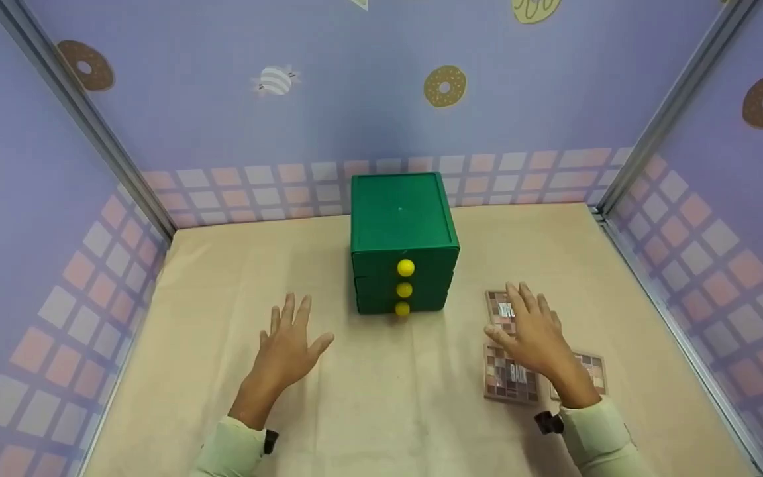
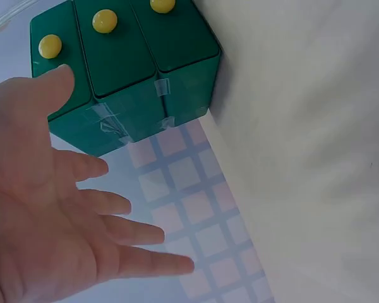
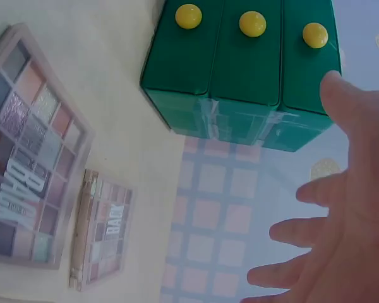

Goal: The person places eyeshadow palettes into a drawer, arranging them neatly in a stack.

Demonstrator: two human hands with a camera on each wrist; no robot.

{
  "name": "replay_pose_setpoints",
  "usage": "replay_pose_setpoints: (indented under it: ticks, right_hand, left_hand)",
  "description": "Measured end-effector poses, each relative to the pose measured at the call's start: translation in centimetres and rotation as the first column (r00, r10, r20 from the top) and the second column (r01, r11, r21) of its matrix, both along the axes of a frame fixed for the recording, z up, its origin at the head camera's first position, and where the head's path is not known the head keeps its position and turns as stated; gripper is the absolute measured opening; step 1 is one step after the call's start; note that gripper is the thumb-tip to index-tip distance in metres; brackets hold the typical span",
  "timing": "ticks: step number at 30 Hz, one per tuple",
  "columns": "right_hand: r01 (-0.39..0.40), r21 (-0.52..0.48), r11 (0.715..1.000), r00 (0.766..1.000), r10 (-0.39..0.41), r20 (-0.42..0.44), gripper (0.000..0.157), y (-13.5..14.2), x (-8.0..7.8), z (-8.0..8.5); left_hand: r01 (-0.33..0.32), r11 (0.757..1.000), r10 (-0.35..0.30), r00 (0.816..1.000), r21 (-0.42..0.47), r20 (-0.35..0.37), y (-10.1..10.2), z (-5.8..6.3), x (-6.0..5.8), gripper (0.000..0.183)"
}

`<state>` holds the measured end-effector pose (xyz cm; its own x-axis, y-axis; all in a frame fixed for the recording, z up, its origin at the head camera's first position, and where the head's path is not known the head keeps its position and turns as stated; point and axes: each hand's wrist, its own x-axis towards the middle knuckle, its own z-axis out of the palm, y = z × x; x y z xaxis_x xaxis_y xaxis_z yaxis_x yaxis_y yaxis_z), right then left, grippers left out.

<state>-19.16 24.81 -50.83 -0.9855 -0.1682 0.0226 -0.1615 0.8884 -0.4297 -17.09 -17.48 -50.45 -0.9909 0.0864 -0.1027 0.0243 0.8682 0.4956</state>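
Observation:
A green box of three stacked drawers (image 1: 405,212) stands at the back middle of the table, each drawer with a round yellow knob (image 1: 406,267). My left hand (image 1: 287,354) hovers in front and to the left of it, fingers spread, holding nothing. To the right, my right hand (image 1: 534,334) is likewise spread and bare, above several eyeshadow palettes. One palette (image 1: 499,310) lies partly behind its fingers, another (image 1: 507,381) beside the wrist, and a third (image 1: 593,371) is partly covered by the forearm. All three drawers look closed, with clear tape on the sides in the wrist views.
A cream cloth (image 1: 368,411) covers the table. Purple walls (image 1: 355,119) with printed sweets and pink checks enclose it at the back and both sides, joined by grey metal posts (image 1: 676,106). The drawer box stands close to the back wall.

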Motion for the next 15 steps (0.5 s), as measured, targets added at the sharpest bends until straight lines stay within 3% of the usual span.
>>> replay_pose_setpoints:
  ticks: [4, 8, 15]
  right_hand:
    - [0.036, -0.114, 0.993, 0.998, -0.041, -0.040, 0.086, -0.7, -0.2, 0.4]
    - [0.084, -0.247, 0.965, 0.993, -0.102, -0.059, 0.078, -1.8, -0.5, 1.0]
    - [0.109, -0.489, 0.865, 0.976, -0.185, -0.111, 0.055, -4.7, -1.7, 1.6]
  left_hand:
    - [-0.013, 0.991, 0.023, 0.996, 0.132, -0.080, 0.1, 0.3, -0.9, 0.074]
    - [-0.027, 0.963, 0.067, 0.988, 0.269, -0.141, 0.8, 1.1, -1.9, 0.064]
    - [-0.094, 0.882, 0.171, 0.977, 0.462, -0.127, 2.6, 2.5, -4.2, 0.051]
